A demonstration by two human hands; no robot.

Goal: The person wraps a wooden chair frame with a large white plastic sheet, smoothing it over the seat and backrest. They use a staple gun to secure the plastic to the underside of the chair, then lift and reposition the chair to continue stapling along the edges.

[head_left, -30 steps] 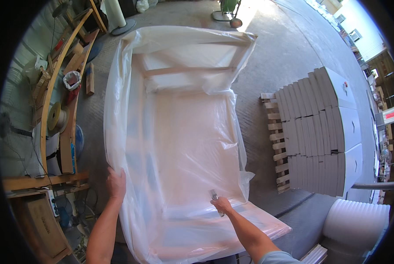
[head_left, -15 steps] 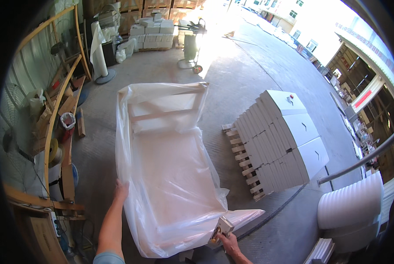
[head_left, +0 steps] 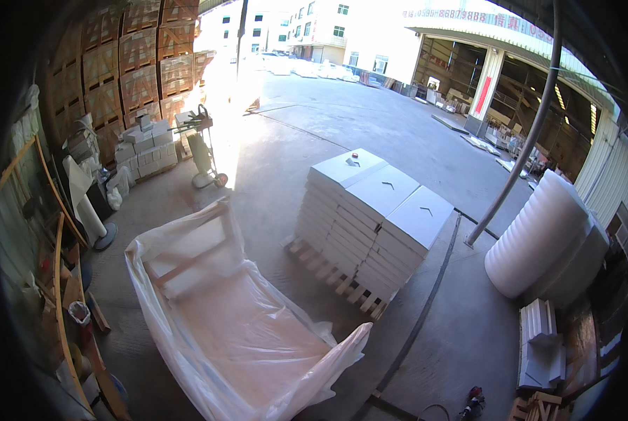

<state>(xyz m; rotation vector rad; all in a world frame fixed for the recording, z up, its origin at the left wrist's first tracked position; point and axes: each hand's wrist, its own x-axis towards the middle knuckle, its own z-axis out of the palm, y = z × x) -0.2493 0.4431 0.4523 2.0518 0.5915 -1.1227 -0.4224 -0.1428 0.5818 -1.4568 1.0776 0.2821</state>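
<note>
Neither of my hands shows now. An open crate lined with clear plastic sheeting (head_left: 258, 337) fills the lower left of the head view. The sheet is draped over its rim and hangs down outside; at the near right corner it sticks out in a pale flap (head_left: 352, 344). Slats show through the plastic at the crate's raised far end (head_left: 195, 252). Right of the crate, a stack of white slabs (head_left: 370, 224) rests on a wooden pallet (head_left: 328, 277). A small red-topped object (head_left: 355, 156) sits on the stack.
A large white foam roll (head_left: 535, 235) stands at right beside a slanting pole (head_left: 517, 168). White blocks (head_left: 538, 344) lie below it. A hand truck (head_left: 205, 154) and more blocks (head_left: 145, 147) stand behind; wooden offcuts (head_left: 72, 288) line the left wall. A dark tool (head_left: 474, 403) lies low right.
My view has swung right and up, so the crate sits lower and further left. My left hand at the crate's side and my right hand with a staple gun have left the picture.
</note>
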